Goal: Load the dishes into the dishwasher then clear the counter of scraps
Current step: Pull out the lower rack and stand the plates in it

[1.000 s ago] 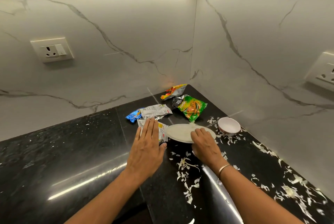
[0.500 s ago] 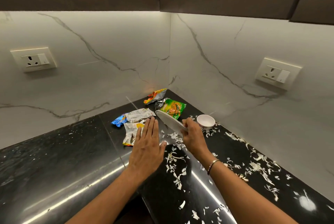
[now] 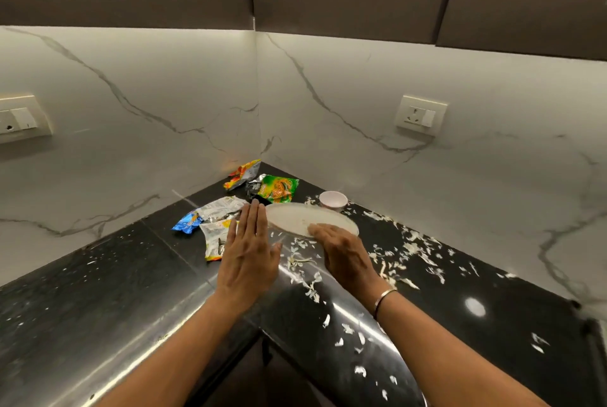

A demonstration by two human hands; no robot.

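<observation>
A white plate (image 3: 303,217) is held by its near rim in my right hand (image 3: 341,252), a little above the black counter (image 3: 108,281). My left hand (image 3: 248,250) hovers flat beside the plate's left edge, fingers straight and together, holding nothing. A small white bowl (image 3: 333,200) stands just behind the plate near the right wall. White vegetable scraps (image 3: 410,250) are strewn over the counter to the right and in front of the plate.
Several empty snack wrappers lie in the corner: a green one (image 3: 277,188), an orange one (image 3: 242,173), a blue and silver one (image 3: 210,214) and a yellow and white one (image 3: 215,237). Marble walls with a socket (image 3: 420,115) close the corner. Dark cabinets hang overhead.
My right hand tilted the plate up on edge, then brought it back near level. The scraps that lay on it now lie on the counter. My left hand stayed beside it.
</observation>
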